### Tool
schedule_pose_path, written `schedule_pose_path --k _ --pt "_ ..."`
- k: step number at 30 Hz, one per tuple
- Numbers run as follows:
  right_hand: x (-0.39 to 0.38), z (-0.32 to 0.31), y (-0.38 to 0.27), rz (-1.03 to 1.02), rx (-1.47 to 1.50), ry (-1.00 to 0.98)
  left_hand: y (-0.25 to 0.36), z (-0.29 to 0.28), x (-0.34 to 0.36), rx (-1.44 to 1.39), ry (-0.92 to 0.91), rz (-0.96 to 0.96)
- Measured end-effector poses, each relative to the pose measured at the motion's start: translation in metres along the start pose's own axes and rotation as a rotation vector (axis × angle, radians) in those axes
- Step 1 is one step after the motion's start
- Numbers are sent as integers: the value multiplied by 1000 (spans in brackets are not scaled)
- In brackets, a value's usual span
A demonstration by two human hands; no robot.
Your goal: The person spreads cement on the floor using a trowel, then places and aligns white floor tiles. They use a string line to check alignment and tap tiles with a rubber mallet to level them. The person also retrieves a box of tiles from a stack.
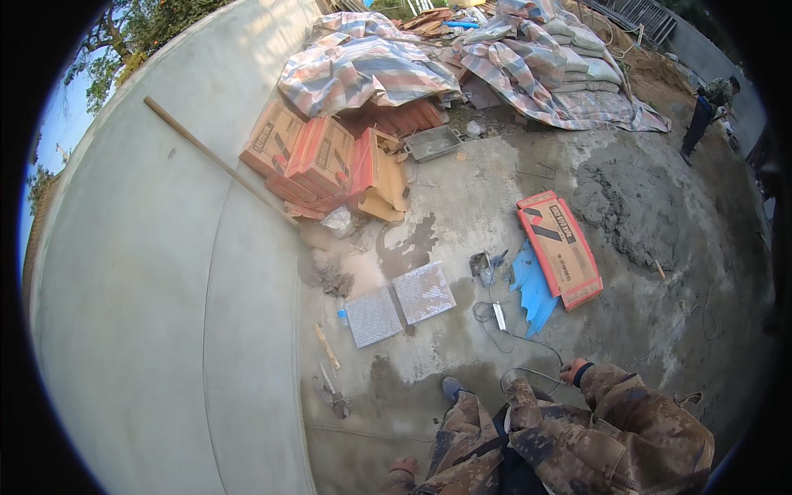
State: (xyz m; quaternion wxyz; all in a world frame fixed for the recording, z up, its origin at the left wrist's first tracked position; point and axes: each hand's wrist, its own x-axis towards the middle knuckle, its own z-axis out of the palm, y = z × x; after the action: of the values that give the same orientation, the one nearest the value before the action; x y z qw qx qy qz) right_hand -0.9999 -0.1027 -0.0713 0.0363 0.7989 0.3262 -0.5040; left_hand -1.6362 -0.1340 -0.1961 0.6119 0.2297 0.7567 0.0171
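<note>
The right hand [572,371], lower right of the frame, is clenched on a thin cord [528,342] that runs up-left to a small tool [499,316] beside the blue sheet [532,289]. The left hand [404,466] (bottom edge, well apart) — grip unclear.

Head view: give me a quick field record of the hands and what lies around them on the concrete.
right hand: raised, gripping a thin cord
left hand: low at the frame's lower edge, apparently empty
cord: runs over the ground toward a small tool
tiles: two square grey tiles side by side, flat
flat box: red carton lying partly on a blue sheet
stack: red cartons by the wall
mortar: wet grey heap
background: another person, far off
</note>
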Motion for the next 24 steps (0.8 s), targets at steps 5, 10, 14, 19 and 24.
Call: schedule_pose_path --k 5,10,14,19,24 --pt "9 17 -33 56 -12 -81 153 -83 56 -102 145 343" --pt "47 -5 -70 81 36 -65 265 -92 80 -103 112 396" --pt "103 -46 -108 1 13 -23 310 -56 90 -73 17 271" --pt "136 -91 -143 65 300 68 370 -22 78 642 22 232" --pt "153 -139 -144 181 462 123 442 -13 93 -71 -70 113"
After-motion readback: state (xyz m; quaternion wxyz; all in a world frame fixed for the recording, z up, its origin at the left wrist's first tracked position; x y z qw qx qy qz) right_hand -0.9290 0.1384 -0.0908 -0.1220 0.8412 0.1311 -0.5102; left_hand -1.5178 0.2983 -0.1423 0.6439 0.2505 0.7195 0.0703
